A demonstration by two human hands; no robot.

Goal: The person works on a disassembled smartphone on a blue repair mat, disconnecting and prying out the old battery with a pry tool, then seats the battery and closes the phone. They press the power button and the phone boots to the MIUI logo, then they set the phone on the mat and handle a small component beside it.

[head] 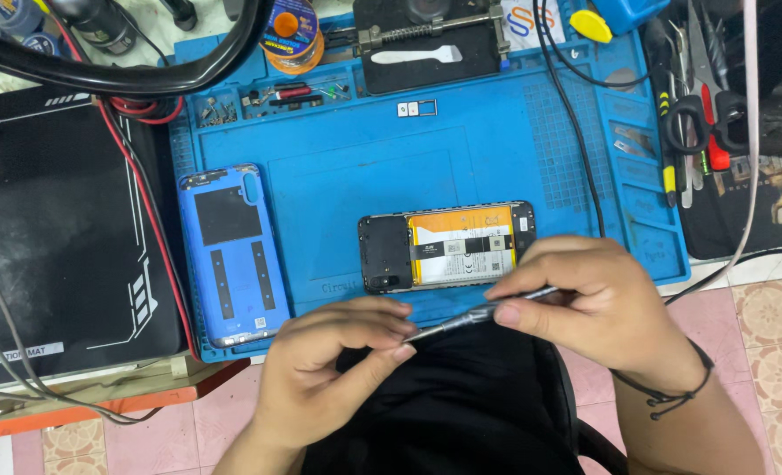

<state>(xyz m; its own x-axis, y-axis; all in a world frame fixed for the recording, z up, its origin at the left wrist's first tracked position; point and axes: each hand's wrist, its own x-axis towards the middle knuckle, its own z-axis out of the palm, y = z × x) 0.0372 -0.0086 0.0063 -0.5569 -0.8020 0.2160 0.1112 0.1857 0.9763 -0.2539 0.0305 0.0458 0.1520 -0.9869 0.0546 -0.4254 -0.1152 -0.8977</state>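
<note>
holding a slim metal screwdriver (479, 317) between them, right hand (598, 303) pinches its shaft, left hand (338, 369) its tip, at 6 o'clock of the opened phone (448, 246); blue back cover (231, 255) already off at 9 o'clock, inner plates still in.
</note>
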